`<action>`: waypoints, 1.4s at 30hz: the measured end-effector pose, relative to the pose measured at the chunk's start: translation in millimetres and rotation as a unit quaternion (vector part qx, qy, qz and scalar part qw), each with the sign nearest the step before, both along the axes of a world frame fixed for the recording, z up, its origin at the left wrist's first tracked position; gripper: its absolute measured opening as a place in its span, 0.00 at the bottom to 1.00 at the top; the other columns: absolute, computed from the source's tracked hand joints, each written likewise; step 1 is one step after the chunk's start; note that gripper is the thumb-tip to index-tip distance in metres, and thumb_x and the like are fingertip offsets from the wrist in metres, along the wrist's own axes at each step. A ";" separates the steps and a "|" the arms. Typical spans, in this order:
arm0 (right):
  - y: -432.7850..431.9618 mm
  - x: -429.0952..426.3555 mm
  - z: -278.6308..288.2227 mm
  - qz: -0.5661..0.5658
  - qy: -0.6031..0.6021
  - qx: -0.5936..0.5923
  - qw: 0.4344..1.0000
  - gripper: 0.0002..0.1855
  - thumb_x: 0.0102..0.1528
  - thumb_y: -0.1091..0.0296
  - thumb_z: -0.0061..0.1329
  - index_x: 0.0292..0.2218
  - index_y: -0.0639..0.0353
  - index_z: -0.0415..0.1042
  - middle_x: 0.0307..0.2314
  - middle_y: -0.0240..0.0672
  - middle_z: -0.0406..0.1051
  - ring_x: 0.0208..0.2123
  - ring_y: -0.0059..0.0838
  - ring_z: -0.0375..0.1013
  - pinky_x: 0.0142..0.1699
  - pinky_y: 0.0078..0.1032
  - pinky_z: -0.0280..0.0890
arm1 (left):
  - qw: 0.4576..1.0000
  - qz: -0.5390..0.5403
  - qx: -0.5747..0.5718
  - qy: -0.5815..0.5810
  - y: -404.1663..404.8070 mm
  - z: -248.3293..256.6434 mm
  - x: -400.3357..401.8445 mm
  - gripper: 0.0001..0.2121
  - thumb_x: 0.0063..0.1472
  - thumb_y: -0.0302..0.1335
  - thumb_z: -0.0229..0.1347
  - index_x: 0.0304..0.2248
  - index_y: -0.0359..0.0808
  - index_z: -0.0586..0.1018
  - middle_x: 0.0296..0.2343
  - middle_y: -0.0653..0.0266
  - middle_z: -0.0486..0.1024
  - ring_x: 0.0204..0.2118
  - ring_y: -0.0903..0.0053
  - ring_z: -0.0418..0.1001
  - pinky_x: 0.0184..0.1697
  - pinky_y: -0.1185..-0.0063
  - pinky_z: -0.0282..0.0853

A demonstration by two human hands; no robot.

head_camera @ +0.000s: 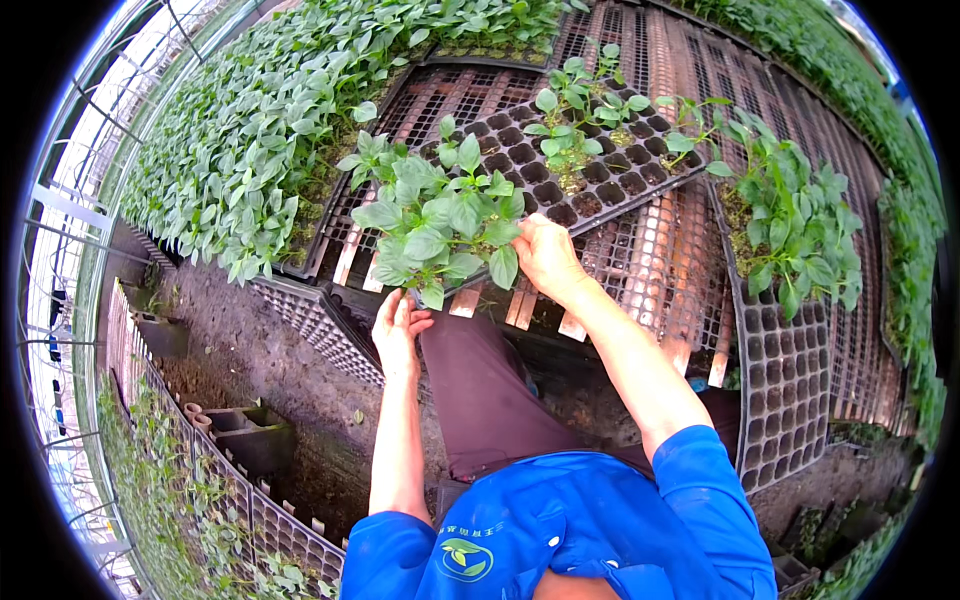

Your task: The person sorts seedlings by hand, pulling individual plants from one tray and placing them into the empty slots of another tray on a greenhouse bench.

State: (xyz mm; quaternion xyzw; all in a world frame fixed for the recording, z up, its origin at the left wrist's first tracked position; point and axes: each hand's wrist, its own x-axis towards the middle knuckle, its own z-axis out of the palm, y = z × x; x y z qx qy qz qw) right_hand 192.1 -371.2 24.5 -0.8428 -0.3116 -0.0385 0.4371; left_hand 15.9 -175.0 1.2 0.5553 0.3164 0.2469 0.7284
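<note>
A black plastic cell tray (534, 174) lies at an angle before me, many of its cells holding only dark soil or nothing. Leafy green seedlings (442, 217) crowd its near left end, and a few more seedlings (564, 135) stand around its middle. My right hand (551, 259) is at the tray's near edge, fingertips drawn together beside the seedling leaves. Whether they pinch a stem or the rim is hidden. Below the leaves, my left hand (401, 326) has curled fingers close to the tray's near left corner; leaves cover what its fingertips touch.
To the right, a second cell tray (784, 375) carries seedlings (802, 225) at its far end. Dense seedlings (247, 165) fill trays at the left. Slatted, mesh-like benching (649, 225) lies beneath. Stacked trays (322, 326) lean by the soil path (225, 315); a dark block (251, 439) sits lower left.
</note>
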 end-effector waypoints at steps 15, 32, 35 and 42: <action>-120.6 24.3 11.2 -0.050 0.029 0.074 0.996 0.06 0.55 0.74 0.46 0.29 0.66 0.72 0.19 0.34 0.72 0.21 0.22 0.71 0.27 0.23 0.64 | 0.921 -0.289 -0.258 0.039 -114.9 1.0 4.3 0.10 0.59 0.19 0.54 0.39 0.27 0.70 0.26 0.54 0.75 0.23 0.64 0.78 0.24 0.73 0.77; -366.6 -92.4 52.5 -0.264 0.203 0.229 0.915 0.10 0.60 0.70 0.46 0.38 0.66 0.74 0.25 0.31 0.71 0.25 0.17 0.70 0.32 0.16 0.68 | 0.687 -0.147 0.666 0.250 -12.8 -31.4 44.6 0.20 0.59 0.24 0.48 0.51 0.32 0.68 0.54 0.48 0.61 0.56 0.57 0.60 0.59 0.66 0.54; -413.7 -87.4 48.8 -0.369 0.111 0.237 0.892 0.05 0.57 0.74 0.47 0.31 0.66 0.73 0.28 0.33 0.72 0.25 0.16 0.69 0.28 0.15 0.66 | 0.604 -0.144 0.714 0.324 -17.7 -42.8 59.3 0.20 0.58 0.30 0.49 0.50 0.33 0.70 0.53 0.49 0.61 0.59 0.59 0.56 0.61 0.60 0.49; -404.4 -21.0 54.0 -0.356 -0.079 -0.077 0.928 0.07 0.50 0.72 0.47 0.29 0.67 0.74 0.26 0.52 0.70 0.31 0.52 0.71 0.37 0.37 0.67 | 0.460 -0.096 0.776 0.420 10.9 -92.1 61.2 0.16 0.59 0.35 0.49 0.43 0.36 0.76 0.42 0.59 0.75 0.46 0.68 0.71 0.57 0.58 0.52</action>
